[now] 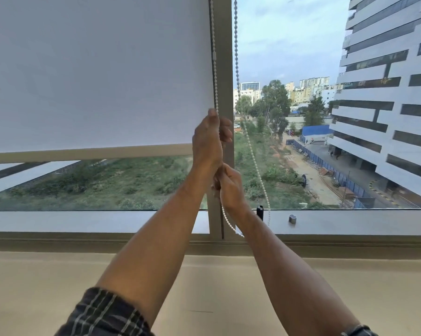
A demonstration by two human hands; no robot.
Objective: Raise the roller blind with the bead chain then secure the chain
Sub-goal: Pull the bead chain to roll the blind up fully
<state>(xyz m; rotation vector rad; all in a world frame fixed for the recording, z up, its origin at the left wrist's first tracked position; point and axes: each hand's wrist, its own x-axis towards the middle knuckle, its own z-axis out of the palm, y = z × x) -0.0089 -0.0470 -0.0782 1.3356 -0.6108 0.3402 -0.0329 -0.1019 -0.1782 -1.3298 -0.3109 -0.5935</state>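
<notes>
Beside blind: left hand, right hand both fisted around bead chain.

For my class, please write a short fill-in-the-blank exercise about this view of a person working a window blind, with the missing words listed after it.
1. Both hands grip the same strand of the bead ____.
2. The left hand holds it ____ the right hand.
3. The blind covers the ____ pane of the window.
4. The blind's bottom bar hangs ____ the window sill.

Missing words: chain; above; left; above
</notes>
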